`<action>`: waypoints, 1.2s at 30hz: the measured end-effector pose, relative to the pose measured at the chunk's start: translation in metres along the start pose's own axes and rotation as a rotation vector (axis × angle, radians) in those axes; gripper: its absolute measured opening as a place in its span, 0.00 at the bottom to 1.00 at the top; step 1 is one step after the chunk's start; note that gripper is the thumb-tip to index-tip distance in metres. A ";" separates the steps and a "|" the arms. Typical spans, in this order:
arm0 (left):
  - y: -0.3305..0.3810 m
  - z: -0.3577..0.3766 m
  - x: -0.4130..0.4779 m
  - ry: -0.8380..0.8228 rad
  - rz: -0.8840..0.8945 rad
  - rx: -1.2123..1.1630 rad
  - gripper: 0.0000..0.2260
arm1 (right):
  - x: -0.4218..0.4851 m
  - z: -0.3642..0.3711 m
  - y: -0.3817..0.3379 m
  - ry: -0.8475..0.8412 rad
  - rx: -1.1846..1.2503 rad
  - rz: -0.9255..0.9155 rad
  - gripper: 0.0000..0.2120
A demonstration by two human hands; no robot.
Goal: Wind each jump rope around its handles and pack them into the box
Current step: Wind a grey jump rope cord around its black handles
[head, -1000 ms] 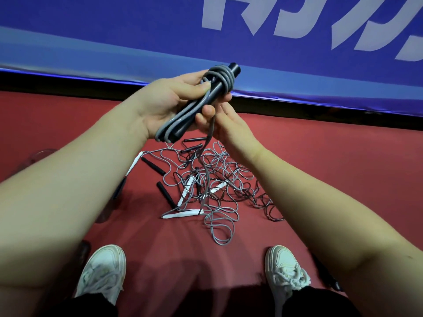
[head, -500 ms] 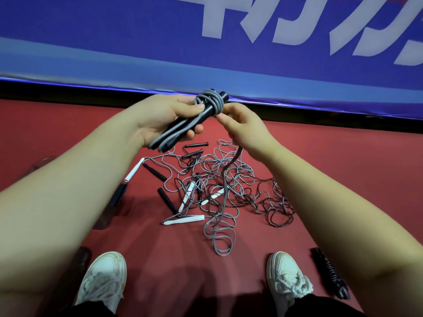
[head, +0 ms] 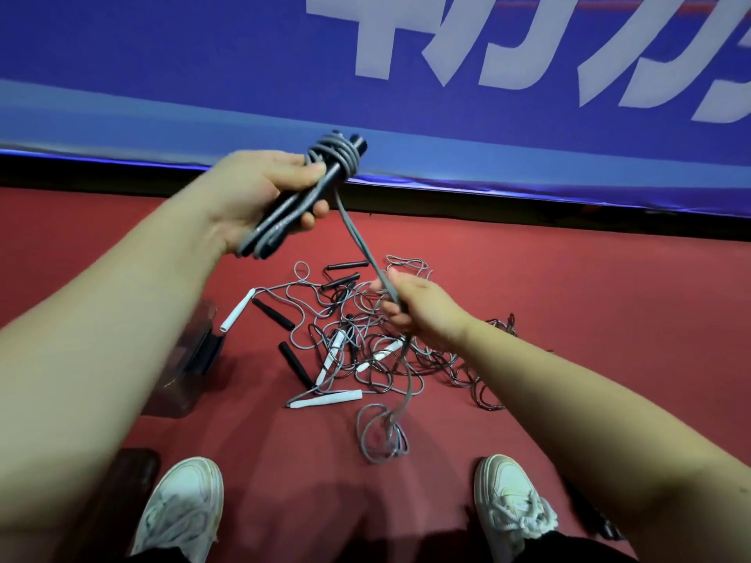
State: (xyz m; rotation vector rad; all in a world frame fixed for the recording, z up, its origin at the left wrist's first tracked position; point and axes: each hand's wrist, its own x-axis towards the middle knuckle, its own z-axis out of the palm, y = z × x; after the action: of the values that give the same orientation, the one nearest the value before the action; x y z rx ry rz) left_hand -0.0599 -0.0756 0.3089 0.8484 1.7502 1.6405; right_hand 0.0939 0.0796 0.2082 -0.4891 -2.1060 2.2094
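Right hand (head: pixel 422 308) has drawn grey rope (head: pixel 359 241) down, taut.

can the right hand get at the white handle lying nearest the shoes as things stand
Probably not right now. The right hand is closed on the grey rope pulled from the bundle in the left hand. Nothing covers the white handle on the floor below; it would have to let go first.

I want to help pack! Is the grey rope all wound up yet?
Not yet. Some coils sit round the handles in the left hand, but the grey rope runs on through the right hand to the floor.
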 end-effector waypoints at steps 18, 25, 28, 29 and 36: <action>0.012 0.016 -0.021 -0.036 0.005 -0.038 0.05 | 0.003 0.037 -0.060 0.462 -0.911 -0.547 0.08; 0.028 0.030 -0.014 0.005 0.125 -0.033 0.05 | 0.018 0.034 -0.071 0.520 -0.808 -0.440 0.05; 0.045 0.036 -0.012 0.021 0.151 -0.052 0.05 | 0.026 0.021 -0.074 0.550 -0.780 -0.404 0.06; 0.052 0.037 -0.012 0.028 0.158 -0.068 0.05 | 0.026 0.015 -0.071 0.562 -0.783 -0.379 0.07; 0.082 0.046 -0.016 0.076 0.113 -0.136 0.06 | 0.017 -0.026 -0.059 0.575 -0.466 -0.213 0.10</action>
State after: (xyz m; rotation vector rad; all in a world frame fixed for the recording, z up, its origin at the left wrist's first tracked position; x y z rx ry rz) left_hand -0.0094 -0.0561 0.3875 0.8452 1.6450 1.8649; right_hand 0.0740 0.1136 0.2622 -0.7665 -2.1831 1.2523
